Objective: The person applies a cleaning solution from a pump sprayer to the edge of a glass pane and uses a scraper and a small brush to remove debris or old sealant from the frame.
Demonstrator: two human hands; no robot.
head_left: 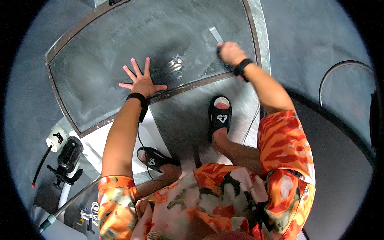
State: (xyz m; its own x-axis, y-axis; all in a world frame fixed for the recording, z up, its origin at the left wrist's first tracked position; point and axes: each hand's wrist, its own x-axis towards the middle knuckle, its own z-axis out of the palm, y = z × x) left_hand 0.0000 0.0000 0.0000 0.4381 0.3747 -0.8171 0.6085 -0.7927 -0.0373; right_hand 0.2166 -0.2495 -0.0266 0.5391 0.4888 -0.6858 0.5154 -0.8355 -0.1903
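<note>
Head view: the left hand [143, 85] is being laid on the bench [88, 80], fingers splayed wide, nothing being gripped. By the right hand [231, 54], fingers curled closed, a flat-bladed tool [216, 35] is being held over the bench's right part, its pale blade being angled forward and leftward; whether the surface is being touched cannot be told. A pale patch [175, 64] is being left uncovered between the hands. Judged risks: the bench top being scratched, should the blade be tipped onto a corner; the left fingers being nicked, should a leftward stroke be carried too far.
</note>
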